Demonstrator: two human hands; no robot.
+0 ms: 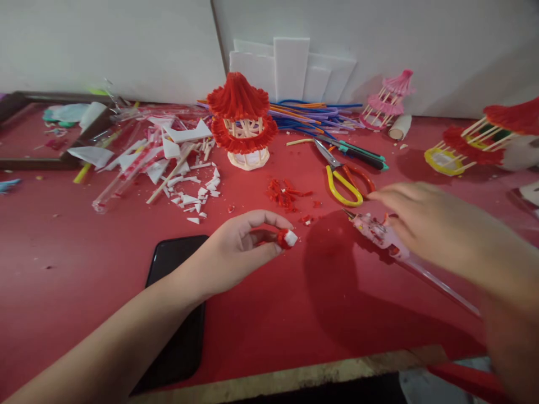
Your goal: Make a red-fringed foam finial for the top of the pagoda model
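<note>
Between the fingertips of my left hand (248,247) is a small red and white piece (288,238), held just above the red table. My right hand (410,216) is over a pink glue gun (374,230) with stained nozzle, close to the scissors (343,179) with yellow and orange handles; its fingers are blurred and partly hidden, so its grip is unclear. Small red scraps (284,195) lie beyond my left hand. A red-roofed model tower (240,123) stands upright behind them.
A black phone (179,314) lies under my left forearm. White scraps (191,196), plastic sleeves and sticks cover the left back. Colored stems (311,115), a green-and-black cutter (357,152), a pink model (389,101) and a tilted red-and-yellow model (471,146) are at the back.
</note>
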